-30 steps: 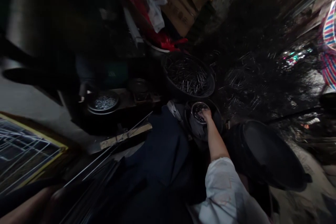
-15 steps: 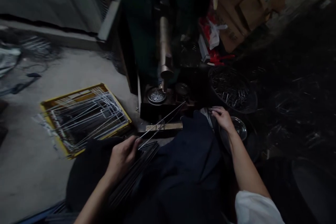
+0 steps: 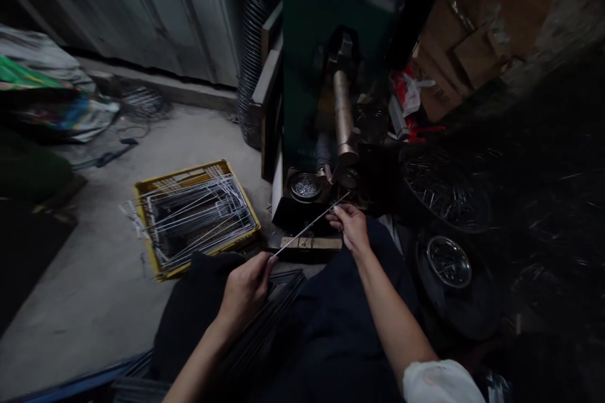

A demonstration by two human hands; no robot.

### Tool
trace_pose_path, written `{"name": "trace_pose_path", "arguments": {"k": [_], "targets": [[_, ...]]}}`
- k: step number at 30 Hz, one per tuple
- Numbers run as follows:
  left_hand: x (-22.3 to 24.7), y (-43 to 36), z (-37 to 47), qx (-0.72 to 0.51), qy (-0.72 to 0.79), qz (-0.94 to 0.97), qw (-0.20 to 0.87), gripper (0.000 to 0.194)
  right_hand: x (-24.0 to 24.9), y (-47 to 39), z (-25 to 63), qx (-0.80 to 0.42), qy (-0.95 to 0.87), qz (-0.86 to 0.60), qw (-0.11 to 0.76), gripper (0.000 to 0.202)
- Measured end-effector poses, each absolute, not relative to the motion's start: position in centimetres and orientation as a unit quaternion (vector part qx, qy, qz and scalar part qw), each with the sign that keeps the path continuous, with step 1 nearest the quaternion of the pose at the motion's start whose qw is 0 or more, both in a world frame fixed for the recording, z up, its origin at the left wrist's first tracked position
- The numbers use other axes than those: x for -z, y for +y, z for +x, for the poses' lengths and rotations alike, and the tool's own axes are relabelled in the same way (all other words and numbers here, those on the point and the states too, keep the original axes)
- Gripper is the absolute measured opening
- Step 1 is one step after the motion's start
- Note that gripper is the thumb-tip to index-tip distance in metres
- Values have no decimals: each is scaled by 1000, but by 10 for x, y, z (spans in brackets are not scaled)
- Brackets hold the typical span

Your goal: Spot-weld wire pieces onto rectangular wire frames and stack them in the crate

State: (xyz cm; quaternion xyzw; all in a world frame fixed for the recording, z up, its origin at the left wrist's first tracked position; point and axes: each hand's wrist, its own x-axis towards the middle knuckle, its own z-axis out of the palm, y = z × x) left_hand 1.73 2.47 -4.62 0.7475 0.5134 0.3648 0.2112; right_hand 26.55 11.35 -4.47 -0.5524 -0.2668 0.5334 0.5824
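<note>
My left hand (image 3: pixel 248 283) is closed on the lower end of a thin wire frame (image 3: pixel 302 230), which slants up to the right toward the machine. Near its upper end, my right hand (image 3: pixel 350 225) has its fingers pinched together; whether they grip the wire or a small part is too small to tell. Just above is the machine's copper-coloured cylinder (image 3: pixel 344 116). A round dish of small metal pieces (image 3: pixel 305 186) sits left of the wire's tip. Dark wire pieces (image 3: pixel 278 302) lie across the lap.
A yellow crate (image 3: pixel 255 228) of wire frames stands on the floor at left. At right are a glinting bowl (image 3: pixel 449 261) and a wide basin of metal pieces (image 3: pixel 444 198). Cardboard (image 3: pixel 442 85) leans behind; a coiled hose (image 3: pixel 251 63) stands beside the machine.
The view has shifted, so the surroundings appear lower and farther right. My right hand has moved left from beside the basin to the wire's upper end. My left hand still holds the wire.
</note>
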Motion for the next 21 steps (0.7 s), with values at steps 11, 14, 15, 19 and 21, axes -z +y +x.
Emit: {"name": "trace_pose_path", "arguments": {"k": [11, 14, 15, 19, 21], "targets": [[37, 26, 9, -393, 514, 736, 202, 21, 20, 121, 241, -556, -213, -497, 631, 28], [30, 27, 9, -393, 515, 735, 201, 21, 18, 125, 238, -551, -211, -495, 639, 28], [28, 27, 8, -394, 514, 735, 201, 21, 17, 126, 237, -551, -210, -494, 639, 28], [22, 27, 6, -396, 509, 736, 206, 18, 14, 128, 235, -550, -217, -495, 636, 27], [19, 28, 5, -392, 510, 736, 209, 19, 12, 128, 234, -548, -221, -498, 635, 27]]}}
